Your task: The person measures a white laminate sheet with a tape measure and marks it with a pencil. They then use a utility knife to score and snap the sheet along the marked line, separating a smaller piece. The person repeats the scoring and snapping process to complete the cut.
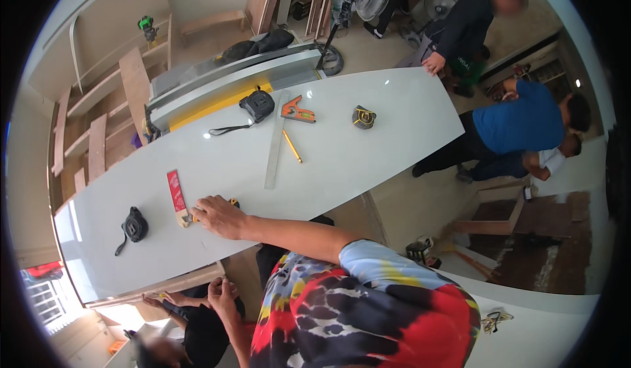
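My right hand (222, 217) reaches across the white panel (335, 164), fingers curled round a tool with yellow and black ends (234, 203); the hand covers most of it. Against those fingertips lies a flat red strip with a pale end (176, 192). Lower down, off the panel's near edge, my left hand (223, 295) is raised with its fingers bent together; whatever they may hold is too small to see. A black tape measure (135, 224) with a wrist strap rests left of my right hand.
Farther along the panel lie a larger black tape measure (257, 105), a combination square (273, 147), a yellow pencil (292, 146) and a small tape measure (363, 117). A co-worker's hands (164, 299) are at the near left edge. Another person's hand (434, 63) touches the far corner.
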Motion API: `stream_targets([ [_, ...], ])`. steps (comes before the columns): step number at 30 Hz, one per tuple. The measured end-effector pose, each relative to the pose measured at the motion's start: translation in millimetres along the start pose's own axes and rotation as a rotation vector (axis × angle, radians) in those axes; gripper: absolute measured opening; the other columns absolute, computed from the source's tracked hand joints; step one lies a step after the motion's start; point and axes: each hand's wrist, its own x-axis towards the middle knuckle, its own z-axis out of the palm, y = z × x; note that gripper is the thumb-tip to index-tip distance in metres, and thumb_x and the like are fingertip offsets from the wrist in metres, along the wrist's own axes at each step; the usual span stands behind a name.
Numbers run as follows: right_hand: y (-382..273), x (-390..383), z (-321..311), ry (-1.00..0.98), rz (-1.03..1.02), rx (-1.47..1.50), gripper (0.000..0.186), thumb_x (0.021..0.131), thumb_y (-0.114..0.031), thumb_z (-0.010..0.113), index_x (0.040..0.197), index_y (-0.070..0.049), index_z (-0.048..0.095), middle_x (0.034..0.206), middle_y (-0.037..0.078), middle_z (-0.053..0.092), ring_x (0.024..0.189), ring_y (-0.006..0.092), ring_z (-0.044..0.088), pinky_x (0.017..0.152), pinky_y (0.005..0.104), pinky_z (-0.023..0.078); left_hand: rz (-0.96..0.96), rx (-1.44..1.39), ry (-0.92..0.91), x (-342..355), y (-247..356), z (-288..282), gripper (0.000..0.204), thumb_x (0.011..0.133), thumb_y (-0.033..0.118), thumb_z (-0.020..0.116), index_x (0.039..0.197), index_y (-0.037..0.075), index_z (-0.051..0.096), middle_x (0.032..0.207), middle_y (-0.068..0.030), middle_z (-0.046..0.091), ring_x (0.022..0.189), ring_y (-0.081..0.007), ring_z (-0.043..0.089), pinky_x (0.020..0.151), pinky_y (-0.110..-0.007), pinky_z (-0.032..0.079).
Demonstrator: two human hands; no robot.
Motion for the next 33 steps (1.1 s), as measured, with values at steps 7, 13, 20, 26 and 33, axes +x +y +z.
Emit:
stream_targets([
  [7,51.0,-93.2,-102.4,0.147,0.106,0.212,0.024,0.087,-0.005,0.071,0.11,-0.002,0.066,0.112,0.015,0.065,0.105,0.0353,0.065,0.094,0.0451,0.052,0.046,0.219,-0.09,-16.2,24.1,105.0,0.018,0.099,0.016,0.069,0.101,-0.001,0.073,0.08,-0.0055,0.07,0.068,-0.0102,0.063,0.058,-0.027,0.052],
  [13,99.2,-188.6,-166.6,-0.012,0.111,0.266,0.013,0.091,0.002,0.067,0.103,0.002,0.068,0.101,0.019,0.067,0.095,0.0384,0.067,0.085,0.0458,0.055,0.072,0.277,0.085,-87.1,-32.4,181.7,0.025,0.097,0.021,0.071,0.105,-0.003,0.076,0.081,-0.0062,0.073,0.072,-0.0132,0.066,0.066,-0.03,0.055],
  [20,96.6,-204.1,-189.0,-0.196,-0.047,0.333,0.013,0.09,0.003,0.066,0.103,0.001,0.068,0.101,0.018,0.068,0.095,0.0368,0.068,0.085,0.0432,0.055,0.101,0.416,0.675,-107.5,-67.5,107.4,0.021,0.095,0.02,0.067,0.104,0.004,0.078,0.101,-0.0158,0.076,0.1,-0.0319,0.073,0.088,-0.042,0.056],
  [26,37.2,-135.3,-130.2,-0.278,-0.278,0.331,0.016,0.09,0.001,0.067,0.106,0.0,0.068,0.101,0.017,0.068,0.094,0.0365,0.067,0.084,0.0438,0.054,0.044,0.793,0.866,-58.2,-77.9,-35.7,0.028,0.092,0.02,0.07,0.119,0.012,0.07,0.12,-0.0138,0.065,0.116,-0.0344,0.062,0.104,-0.05,0.046],
  [33,-48.4,-81.4,-18.6,-0.298,-0.296,0.188,0.021,0.088,-0.003,0.07,0.109,-0.001,0.069,0.11,0.016,0.066,0.104,0.0364,0.063,0.093,0.0458,0.05,0.002,1.235,0.761,-47.6,-145.6,-171.1,0.039,0.09,0.014,0.063,0.128,0.006,0.06,0.147,-0.0181,0.049,0.146,-0.0434,0.037,0.119,-0.064,0.03],
])
